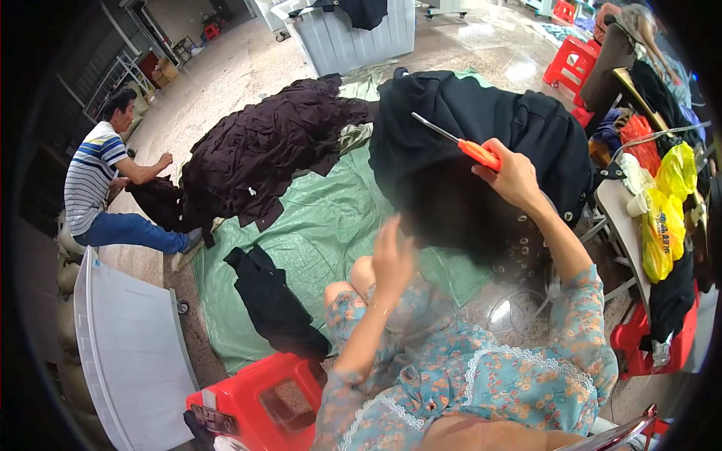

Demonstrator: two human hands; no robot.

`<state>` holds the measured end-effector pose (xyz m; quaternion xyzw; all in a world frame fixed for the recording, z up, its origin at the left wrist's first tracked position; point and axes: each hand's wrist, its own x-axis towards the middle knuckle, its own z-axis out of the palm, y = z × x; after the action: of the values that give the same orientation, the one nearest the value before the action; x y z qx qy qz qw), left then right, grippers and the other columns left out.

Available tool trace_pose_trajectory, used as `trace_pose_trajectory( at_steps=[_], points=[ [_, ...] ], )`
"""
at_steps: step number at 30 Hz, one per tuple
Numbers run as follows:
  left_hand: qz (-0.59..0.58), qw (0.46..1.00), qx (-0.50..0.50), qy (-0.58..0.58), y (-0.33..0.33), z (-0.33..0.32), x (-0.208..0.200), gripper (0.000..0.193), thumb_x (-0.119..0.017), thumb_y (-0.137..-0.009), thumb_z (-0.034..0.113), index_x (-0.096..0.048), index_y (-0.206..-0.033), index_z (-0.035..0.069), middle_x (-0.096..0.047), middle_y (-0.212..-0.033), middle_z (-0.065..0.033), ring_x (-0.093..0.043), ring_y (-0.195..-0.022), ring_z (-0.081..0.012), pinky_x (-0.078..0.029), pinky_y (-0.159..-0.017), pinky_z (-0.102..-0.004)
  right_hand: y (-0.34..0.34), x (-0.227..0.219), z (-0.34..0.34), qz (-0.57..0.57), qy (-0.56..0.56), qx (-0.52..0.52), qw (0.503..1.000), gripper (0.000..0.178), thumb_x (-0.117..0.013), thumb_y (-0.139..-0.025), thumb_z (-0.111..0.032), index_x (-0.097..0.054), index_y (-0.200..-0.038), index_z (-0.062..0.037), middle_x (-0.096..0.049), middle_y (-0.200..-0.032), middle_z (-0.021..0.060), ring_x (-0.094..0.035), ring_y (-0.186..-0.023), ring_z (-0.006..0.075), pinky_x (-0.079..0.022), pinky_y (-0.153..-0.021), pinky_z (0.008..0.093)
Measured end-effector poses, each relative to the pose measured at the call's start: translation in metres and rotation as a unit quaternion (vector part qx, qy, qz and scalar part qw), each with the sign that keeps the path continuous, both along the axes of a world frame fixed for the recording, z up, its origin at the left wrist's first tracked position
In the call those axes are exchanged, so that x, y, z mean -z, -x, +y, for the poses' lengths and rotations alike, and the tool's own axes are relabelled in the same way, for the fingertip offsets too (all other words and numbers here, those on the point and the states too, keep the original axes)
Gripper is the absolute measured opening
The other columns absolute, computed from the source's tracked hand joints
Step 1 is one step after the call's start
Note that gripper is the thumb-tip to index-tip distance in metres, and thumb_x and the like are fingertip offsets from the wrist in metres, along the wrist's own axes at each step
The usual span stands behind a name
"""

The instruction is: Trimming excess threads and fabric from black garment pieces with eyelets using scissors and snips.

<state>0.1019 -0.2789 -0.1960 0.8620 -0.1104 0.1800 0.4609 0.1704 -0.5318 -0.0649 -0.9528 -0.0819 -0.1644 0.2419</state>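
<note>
My right hand [511, 173] is closed around the orange handle of a pair of scissors [440, 132]. Their slim metal blades point up and to the left, over a big heap of black garments [466, 105]. Lower left of it, my left hand [392, 259] is raised above my knees, smeared by motion, so its fingers cannot be read. Between my hands, in front of the heap, a black garment [466, 210] is blurred by movement. I cannot tell whether my left hand touches it.
Dark brown garments [263, 143] lie piled on a green sheet [331, 203], near a seated co-worker [101, 165] holding dark cloth. A single black garment [271, 297] lies nearer me. Around stand a red stool [256, 398], pale bins [131, 346] and a chair with yellow bags [662, 225].
</note>
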Motion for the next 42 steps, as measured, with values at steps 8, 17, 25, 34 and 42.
trace_pose_trajectory(
  at_steps=[8,17,25,34,42],
  points=[
    [-0.002,0.998,-0.049,0.036,-0.125,-0.107,-0.066,0.06,-0.058,-0.079,0.009,-0.042,-0.136,0.016,-0.032,-0.137,-0.0348,-0.048,-0.113,-0.0511,-0.046,-0.09,-0.0473,0.076,-0.053,0.006,-0.055,0.043,-0.066,0.995,0.038,-0.072,-0.072,-0.012,-0.052,-0.104,-0.0116,-0.065,-0.077,0.0144,-0.063,-0.074,0.0371,-0.048,-0.061,0.0437],
    [-0.384,0.9,-0.203,-0.032,-0.151,-0.004,-0.154,0.033,-0.048,-0.067,-0.007,-0.059,-0.095,0.006,-0.059,-0.085,-0.013,-0.052,-0.089,-0.0343,-0.041,-0.079,-0.0413,0.022,-0.016,-0.063,-0.243,0.233,0.16,0.928,0.038,-0.053,-0.078,0.002,-0.05,-0.113,-0.013,-0.056,-0.089,0.0139,-0.063,-0.062,0.034,-0.05,-0.052,0.0432],
    [-0.408,0.84,-0.337,-0.118,-0.102,0.191,-0.275,0.044,-0.048,-0.066,-0.01,-0.07,-0.096,0.014,-0.069,-0.09,-0.015,-0.066,-0.085,-0.0327,-0.051,-0.076,-0.0371,-0.013,-0.076,-0.025,-0.389,0.112,0.115,0.907,0.052,-0.063,-0.073,-0.002,-0.05,-0.121,-0.0144,-0.06,-0.104,0.0137,-0.061,-0.086,0.0407,-0.05,-0.065,0.0474],
    [-0.274,0.799,-0.452,-0.287,0.0,0.365,-0.315,0.023,-0.059,-0.08,0.015,-0.072,-0.099,0.018,-0.068,-0.09,-0.0155,-0.065,-0.086,-0.0343,-0.05,-0.073,-0.0399,-0.061,-0.16,0.107,-0.417,0.083,-0.053,0.903,0.035,-0.053,-0.077,0.0,-0.052,-0.111,-0.0102,-0.063,-0.099,0.0173,-0.062,-0.085,0.0411,-0.049,-0.072,0.0487],
    [-0.202,0.84,-0.366,-0.345,0.062,0.289,-0.212,0.029,-0.06,-0.072,0.002,-0.068,-0.096,0.017,-0.063,-0.089,-0.0089,-0.061,-0.084,-0.0338,-0.049,-0.072,-0.0433,-0.155,-0.096,0.066,-0.328,0.109,-0.028,0.938,0.038,-0.049,-0.089,-0.02,-0.045,-0.127,-0.0237,-0.067,-0.091,0.0181,-0.064,-0.076,0.0442,-0.049,-0.062,0.0509]
  ],
)
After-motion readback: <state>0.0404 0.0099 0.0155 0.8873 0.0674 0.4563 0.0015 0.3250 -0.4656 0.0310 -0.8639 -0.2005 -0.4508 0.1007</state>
